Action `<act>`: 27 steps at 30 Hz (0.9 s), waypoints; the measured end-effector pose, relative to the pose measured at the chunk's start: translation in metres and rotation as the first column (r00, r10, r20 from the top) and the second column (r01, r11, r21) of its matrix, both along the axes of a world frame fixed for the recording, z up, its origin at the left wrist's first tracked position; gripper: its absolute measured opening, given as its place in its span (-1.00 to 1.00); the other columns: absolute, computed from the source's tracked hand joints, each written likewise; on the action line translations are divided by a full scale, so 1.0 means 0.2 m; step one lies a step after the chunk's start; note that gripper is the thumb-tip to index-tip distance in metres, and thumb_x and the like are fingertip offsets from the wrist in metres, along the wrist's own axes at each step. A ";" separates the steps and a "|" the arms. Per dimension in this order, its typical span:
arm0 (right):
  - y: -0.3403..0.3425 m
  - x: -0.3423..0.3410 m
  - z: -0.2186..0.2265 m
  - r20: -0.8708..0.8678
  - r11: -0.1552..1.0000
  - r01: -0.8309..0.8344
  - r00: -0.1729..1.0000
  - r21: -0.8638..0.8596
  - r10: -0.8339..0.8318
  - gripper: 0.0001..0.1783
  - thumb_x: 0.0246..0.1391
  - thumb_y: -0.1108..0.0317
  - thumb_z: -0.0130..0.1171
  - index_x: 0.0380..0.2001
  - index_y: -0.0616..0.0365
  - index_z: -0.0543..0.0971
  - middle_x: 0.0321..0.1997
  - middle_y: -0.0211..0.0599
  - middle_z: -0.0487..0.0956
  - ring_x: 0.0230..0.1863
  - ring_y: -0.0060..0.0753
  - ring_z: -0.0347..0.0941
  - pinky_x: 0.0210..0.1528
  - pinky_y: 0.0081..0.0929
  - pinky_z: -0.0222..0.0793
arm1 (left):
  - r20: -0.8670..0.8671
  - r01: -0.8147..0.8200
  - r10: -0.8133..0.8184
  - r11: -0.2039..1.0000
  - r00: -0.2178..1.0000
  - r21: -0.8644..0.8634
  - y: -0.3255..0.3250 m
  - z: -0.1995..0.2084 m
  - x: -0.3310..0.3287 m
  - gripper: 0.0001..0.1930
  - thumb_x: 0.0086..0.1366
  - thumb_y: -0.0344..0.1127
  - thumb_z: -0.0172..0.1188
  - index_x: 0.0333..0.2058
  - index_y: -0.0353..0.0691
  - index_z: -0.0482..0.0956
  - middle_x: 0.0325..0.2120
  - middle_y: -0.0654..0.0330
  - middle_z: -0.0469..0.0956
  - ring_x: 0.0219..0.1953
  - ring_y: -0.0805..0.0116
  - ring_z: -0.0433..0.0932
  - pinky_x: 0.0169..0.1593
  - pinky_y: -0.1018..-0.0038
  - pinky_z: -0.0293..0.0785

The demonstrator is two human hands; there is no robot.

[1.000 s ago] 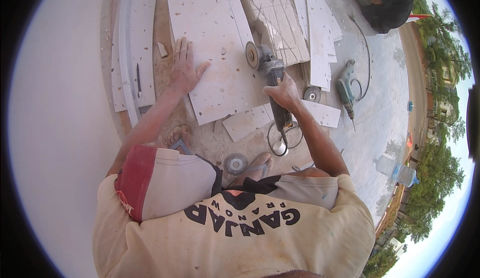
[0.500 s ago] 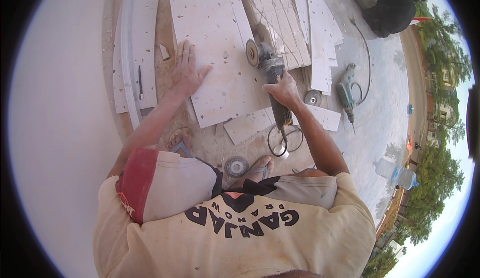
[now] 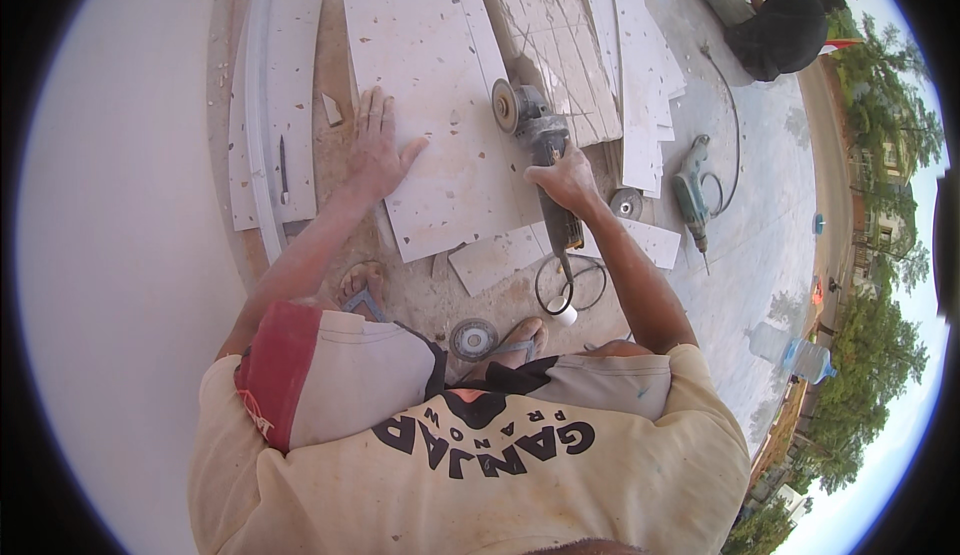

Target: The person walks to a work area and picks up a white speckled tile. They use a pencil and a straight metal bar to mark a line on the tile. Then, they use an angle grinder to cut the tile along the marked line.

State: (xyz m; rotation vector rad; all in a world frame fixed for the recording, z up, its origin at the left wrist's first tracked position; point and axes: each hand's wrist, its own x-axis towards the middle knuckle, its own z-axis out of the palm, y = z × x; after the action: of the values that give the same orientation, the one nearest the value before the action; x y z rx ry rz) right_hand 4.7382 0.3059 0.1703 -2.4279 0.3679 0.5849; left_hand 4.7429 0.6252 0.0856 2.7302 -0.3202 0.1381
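Note:
My left hand (image 3: 380,155) lies flat with its fingers spread on the left edge of a large white tile (image 3: 440,85) with brown specks. Wrapped round the body of an angle grinder (image 3: 550,145) is my right hand (image 3: 568,179). The grinder's disc (image 3: 506,105) stands over the tile's right edge; whether it touches the tile I cannot tell. From the grinder's rear end a black cord (image 3: 572,280) loops down toward my feet. Beneath the tile's near edge lies a cut strip of speckled tile (image 3: 500,258).
A metal straightedge (image 3: 262,105) and a pencil-like marker (image 3: 283,170) lie at left. Loose discs rest by my foot (image 3: 473,339) and by the right wrist (image 3: 627,203). A green drill (image 3: 692,190) lies at right, beyond stacked tiles (image 3: 640,75). Another person (image 3: 775,30) crouches at far right.
The view has shifted very slightly, so things sit a little lower. Both hands and the grinder keep nearly the same place on the tile. The crouching person has moved a little.

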 end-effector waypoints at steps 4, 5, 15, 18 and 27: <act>0.01 0.02 0.00 -0.021 1.000 0.005 1.000 -0.023 -0.006 0.09 -0.30 0.10 0.36 0.26 0.62 0.25 0.03 0.35 0.57 0.10 0.16 0.55 0.16 -0.22 0.47 | 0.008 0.000 0.000 1.000 1.000 -0.006 0.00 0.00 0.00 -0.08 0.39 0.16 0.11 0.35 -0.60 0.08 0.44 -0.28 -0.08 0.52 -0.14 -0.21 0.53 0.12 -0.17; 0.01 0.02 0.00 -0.019 1.000 0.008 1.000 -0.016 -0.008 0.08 -0.30 0.10 0.36 0.25 0.62 0.26 0.03 0.34 0.58 0.09 0.15 0.56 0.15 -0.22 0.47 | 0.024 -0.003 0.003 1.000 1.000 -0.011 -0.01 0.00 0.00 -0.10 0.38 0.14 0.13 0.34 -0.60 0.10 0.43 -0.29 -0.05 0.52 -0.14 -0.18 0.52 0.12 -0.16; 0.03 0.06 0.01 0.008 1.000 0.006 1.000 0.001 -0.006 0.02 -0.33 0.09 0.38 0.18 0.59 0.34 -0.01 0.29 0.60 0.05 0.10 0.58 0.11 -0.24 0.49 | 0.029 -0.005 0.005 1.000 1.000 -0.027 0.00 0.00 0.00 -0.11 0.37 0.13 0.14 0.34 -0.58 0.12 0.43 -0.27 -0.03 0.52 -0.12 -0.16 0.52 0.12 -0.16; 0.04 0.08 0.00 0.026 1.000 -0.001 1.000 0.001 0.001 0.02 -0.33 0.09 0.39 0.17 0.59 0.34 -0.02 0.28 0.60 0.03 0.08 0.59 0.10 -0.24 0.50 | 0.036 -0.007 0.008 1.000 0.999 -0.029 0.00 0.01 0.00 -0.11 0.37 0.12 0.15 0.35 -0.57 0.11 0.44 -0.26 -0.03 0.52 -0.11 -0.17 0.52 0.13 -0.16; 0.05 0.11 0.00 0.009 0.999 0.018 1.000 0.036 -0.019 -0.02 -0.31 0.13 0.39 0.18 0.55 0.35 -0.07 0.21 0.63 -0.03 0.03 0.61 0.05 -0.26 0.52 | 0.040 0.003 -0.004 1.000 0.999 0.021 -0.01 0.09 0.05 -0.13 0.34 0.14 0.17 0.29 -0.57 0.17 0.34 -0.25 0.12 0.43 -0.20 0.01 0.48 0.05 -0.05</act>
State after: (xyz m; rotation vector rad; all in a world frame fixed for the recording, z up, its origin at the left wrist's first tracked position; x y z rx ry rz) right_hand 4.7612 0.3156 0.1708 -2.3898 0.3728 0.5674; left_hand 4.7525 0.6223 0.1046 2.7503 -0.3396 0.1902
